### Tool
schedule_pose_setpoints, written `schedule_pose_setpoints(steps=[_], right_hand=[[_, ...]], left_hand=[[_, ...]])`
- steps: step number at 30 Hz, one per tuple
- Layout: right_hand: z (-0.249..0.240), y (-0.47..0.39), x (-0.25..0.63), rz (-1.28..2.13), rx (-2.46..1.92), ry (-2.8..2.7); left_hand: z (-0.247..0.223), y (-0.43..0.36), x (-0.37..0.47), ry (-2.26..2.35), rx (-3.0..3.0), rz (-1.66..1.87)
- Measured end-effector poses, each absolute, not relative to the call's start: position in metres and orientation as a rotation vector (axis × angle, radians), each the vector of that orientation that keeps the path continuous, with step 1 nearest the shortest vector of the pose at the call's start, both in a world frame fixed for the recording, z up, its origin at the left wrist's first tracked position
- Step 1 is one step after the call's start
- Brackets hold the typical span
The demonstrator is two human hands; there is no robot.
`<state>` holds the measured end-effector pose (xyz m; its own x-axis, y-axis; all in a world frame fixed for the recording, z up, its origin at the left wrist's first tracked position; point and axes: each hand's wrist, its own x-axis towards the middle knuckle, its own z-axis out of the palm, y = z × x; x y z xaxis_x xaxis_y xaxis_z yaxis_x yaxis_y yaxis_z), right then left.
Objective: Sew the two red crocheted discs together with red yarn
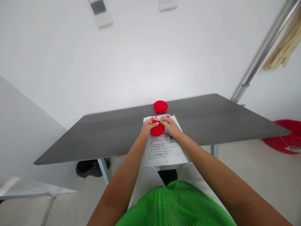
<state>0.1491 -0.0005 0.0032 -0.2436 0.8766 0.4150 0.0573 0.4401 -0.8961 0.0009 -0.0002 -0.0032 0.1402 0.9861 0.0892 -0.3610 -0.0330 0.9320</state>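
Note:
A red crochet piece (157, 130), rounded at its lower edge, is between my hands above a printed sheet. My left hand (146, 128) is closed on its left side, the thumb across its upper edge. A small yellow thing (151, 122) shows by the left fingers, too small to name. My right hand (170, 126) pinches at the piece's upper right edge. Just past the right fingers a small red bit with a thin dark line shows; I cannot tell what it is. Loose red yarn (154, 117) loops above the piece. Behind lies a red yarn ball (160, 106).
The printed sheet (164, 152) overhangs the front edge of the dark grey table (113, 131). A white wall stands behind. A black-lined bin (88, 168) is under the table at left; a red tub (284, 141) is on the floor at right, near a metal pole (258, 61).

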Motion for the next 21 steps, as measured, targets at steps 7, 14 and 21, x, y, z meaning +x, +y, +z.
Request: schedule_pose_setpoints(steps=[7,14,21], right_hand=[[0.0034,-0.0008,0.1502,0.953,-0.840,-1.640],[0.0037,-0.0014,0.1488,0.937,-0.833,-1.627],[0.0035,-0.0012,0.1484,0.930,-0.828,-1.618]], left_hand=[[-0.0037,0.0000,0.0002,0.808,1.054,1.279],[-0.0011,-0.0016,0.0005,0.795,1.043,1.282],[0.0025,-0.0032,0.0012,0.780,1.027,1.319]])
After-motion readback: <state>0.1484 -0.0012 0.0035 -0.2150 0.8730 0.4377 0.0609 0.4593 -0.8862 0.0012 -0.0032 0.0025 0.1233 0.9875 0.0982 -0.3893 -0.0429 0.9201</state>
